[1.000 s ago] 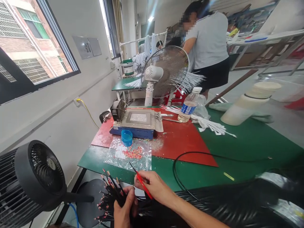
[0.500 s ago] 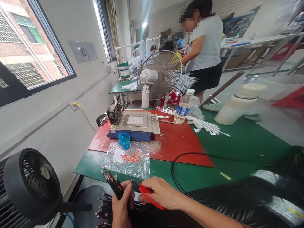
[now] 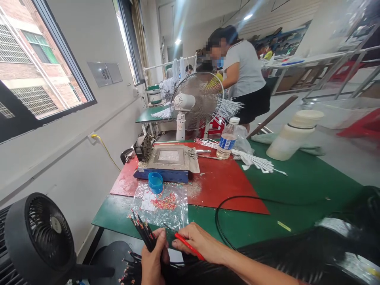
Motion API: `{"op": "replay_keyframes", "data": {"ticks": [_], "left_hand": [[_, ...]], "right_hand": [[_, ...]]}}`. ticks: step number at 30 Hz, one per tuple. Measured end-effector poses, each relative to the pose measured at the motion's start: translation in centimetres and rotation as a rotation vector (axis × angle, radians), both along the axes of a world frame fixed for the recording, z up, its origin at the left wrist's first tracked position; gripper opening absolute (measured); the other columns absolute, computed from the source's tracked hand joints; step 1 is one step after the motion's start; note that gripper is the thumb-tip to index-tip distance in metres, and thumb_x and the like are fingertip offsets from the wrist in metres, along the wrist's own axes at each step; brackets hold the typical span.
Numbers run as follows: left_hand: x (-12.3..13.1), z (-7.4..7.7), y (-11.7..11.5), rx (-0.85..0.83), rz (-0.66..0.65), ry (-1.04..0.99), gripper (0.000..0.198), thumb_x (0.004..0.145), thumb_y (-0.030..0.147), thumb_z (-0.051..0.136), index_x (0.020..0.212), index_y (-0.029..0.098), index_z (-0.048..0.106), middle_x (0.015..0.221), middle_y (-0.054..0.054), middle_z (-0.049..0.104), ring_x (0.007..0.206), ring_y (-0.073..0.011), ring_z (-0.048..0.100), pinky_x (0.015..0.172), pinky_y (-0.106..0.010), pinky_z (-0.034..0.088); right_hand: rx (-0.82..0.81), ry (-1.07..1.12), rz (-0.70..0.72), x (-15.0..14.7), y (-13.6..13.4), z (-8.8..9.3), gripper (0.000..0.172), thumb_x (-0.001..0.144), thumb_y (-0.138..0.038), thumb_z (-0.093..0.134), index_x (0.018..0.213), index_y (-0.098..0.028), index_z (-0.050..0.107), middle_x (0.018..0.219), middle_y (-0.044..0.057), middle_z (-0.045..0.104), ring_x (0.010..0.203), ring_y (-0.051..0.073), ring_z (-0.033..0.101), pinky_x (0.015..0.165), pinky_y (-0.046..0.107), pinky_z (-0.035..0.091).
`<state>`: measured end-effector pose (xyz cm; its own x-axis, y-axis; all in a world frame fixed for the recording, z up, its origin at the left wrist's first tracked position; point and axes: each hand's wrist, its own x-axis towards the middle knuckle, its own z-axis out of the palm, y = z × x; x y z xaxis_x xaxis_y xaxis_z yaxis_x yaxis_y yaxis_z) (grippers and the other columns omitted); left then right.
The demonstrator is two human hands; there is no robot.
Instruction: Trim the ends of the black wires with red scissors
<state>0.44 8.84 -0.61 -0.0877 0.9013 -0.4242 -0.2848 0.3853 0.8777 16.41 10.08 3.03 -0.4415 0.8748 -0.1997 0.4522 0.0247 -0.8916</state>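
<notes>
My left hand [image 3: 153, 259] is closed round a bundle of black wires [image 3: 143, 229] with red-tipped ends that fan up and to the left. My right hand [image 3: 199, 242] pinches red-handled tweezers [image 3: 187, 246] whose dark tip points left toward the wire ends. Both hands sit at the near edge of the green table [image 3: 297, 190]. Just beyond them lies a clear plastic bag [image 3: 162, 204] strewn with small red pieces [image 3: 163, 202]. More black wires trail below my left hand.
A blue cap [image 3: 155, 181] and a flat metal machine [image 3: 168, 161] sit on a red mat [image 3: 225, 186]. White fan [image 3: 196, 102], water bottle [image 3: 227, 138], white wires [image 3: 255, 160], a black cable loop [image 3: 237, 198]. A black fan [image 3: 41, 233] stands left. A person [image 3: 243, 75] works behind.
My left hand has gathered the spread wires into a tighter upright bundle. The tweezers have dropped from pointing up-left to lying nearly level. The view has shifted slightly.
</notes>
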Motion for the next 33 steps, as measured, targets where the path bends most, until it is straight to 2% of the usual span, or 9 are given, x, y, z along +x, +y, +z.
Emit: {"op": "replay_keyframes", "data": {"ticks": [3,6,8,11,16,23,25,29,33], "left_hand": [[-0.1,-0.4,-0.1,0.02,-0.021,-0.019,0.044,0.063,0.042,0.065,0.092,0.01,0.057,0.043,0.006,0.047,0.037,-0.0046,0.036,0.042,-0.021,0.024],[-0.3,-0.4,-0.5,0.037,-0.047,-0.066,0.049,0.062,0.041,0.067,0.097,0.008,0.056,0.038,0.005,0.047,0.038,-0.0068,0.04,0.044,-0.021,0.026],[-0.3,-0.2,-0.9,0.047,-0.044,-0.087,0.05,0.059,0.041,0.069,0.095,0.009,0.056,0.038,0.004,0.049,0.038,-0.0072,0.041,0.044,-0.021,0.027],[-0.3,0.2,-1.4,0.057,-0.052,-0.07,0.044,0.057,0.042,0.07,0.084,0.01,0.059,0.037,0.004,0.049,0.037,-0.007,0.041,0.043,-0.021,0.027],[-0.3,0.7,-2.0,0.077,-0.087,-0.04,0.034,0.059,0.043,0.069,0.067,0.011,0.059,0.037,0.003,0.049,0.036,-0.0063,0.04,0.042,-0.021,0.026],[-0.2,0.5,-2.5,0.078,-0.146,-0.083,0.033,0.063,0.044,0.065,0.059,0.013,0.056,0.037,0.004,0.043,0.036,-0.0051,0.036,0.041,-0.021,0.023],[-0.1,0.5,-2.8,0.098,-0.159,-0.08,0.032,0.064,0.043,0.064,0.058,0.012,0.057,0.037,0.003,0.043,0.036,-0.0048,0.036,0.042,-0.021,0.023],[0.2,0.7,-3.3,0.127,-0.164,-0.127,0.028,0.065,0.04,0.065,0.059,0.013,0.058,0.036,0.003,0.046,0.037,-0.0043,0.037,0.043,-0.02,0.023],[0.4,1.0,-3.6,0.149,-0.164,-0.168,0.026,0.063,0.039,0.067,0.058,0.014,0.059,0.037,0.004,0.046,0.036,-0.0043,0.037,0.043,-0.021,0.023]], "right_hand": [[-0.084,0.186,-0.103,-0.5,0.3,-0.7,0.047,0.074,-0.054,0.054,0.05,-0.016,0.04,0.044,-0.005,0.033,0.042,0.005,0.028,0.04,0.019,0.018],[-0.269,0.418,-0.222,-1.2,0.6,-1.3,0.046,0.072,-0.058,0.055,0.056,-0.015,0.047,0.04,-0.006,0.036,0.034,0.005,0.03,0.034,0.018,0.019],[-0.375,0.549,-0.238,-1.7,0.7,-1.4,0.047,0.069,-0.06,0.056,0.058,-0.015,0.05,0.038,-0.007,0.036,0.03,0.005,0.029,0.03,0.018,0.017],[-0.436,0.651,-0.21,-2.2,0.6,-1.2,0.048,0.065,-0.061,0.06,0.059,-0.014,0.052,0.039,-0.007,0.039,0.028,0.004,0.029,0.026,0.017,0.017],[-0.464,0.664,-0.186,-2.7,-0.2,-0.6,0.049,0.063,-0.06,0.064,0.058,-0.013,0.052,0.038,-0.006,0.041,0.028,0.003,0.032,0.026,0.016,0.018],[-0.395,0.67,-0.17,-2.6,-1.8,-1.0,0.046,0.065,-0.056,0.064,0.059,-0.012,0.053,0.04,-0.005,0.044,0.03,0.003,0.035,0.03,0.015,0.024],[-0.45,0.694,-0.173,-2.6,-2.0,-0.8,0.047,0.065,-0.056,0.063,0.055,-0.012,0.052,0.039,-0.005,0.043,0.03,0.003,0.034,0.029,0.016,0.023],[-0.687,0.695,-0.23,-2.5,-2.0,-0.2,0.04,0.068,-0.049,0.062,0.054,-0.013,0.052,0.041,-0.004,0.044,0.03,0.003,0.034,0.028,0.015,0.017],[-0.779,0.664,-0.241,-2.5,-1.8,-0.5,0.034,0.071,-0.04,0.059,0.053,-0.013,0.051,0.04,-0.005,0.042,0.03,0.003,0.033,0.029,0.015,0.016]]}}
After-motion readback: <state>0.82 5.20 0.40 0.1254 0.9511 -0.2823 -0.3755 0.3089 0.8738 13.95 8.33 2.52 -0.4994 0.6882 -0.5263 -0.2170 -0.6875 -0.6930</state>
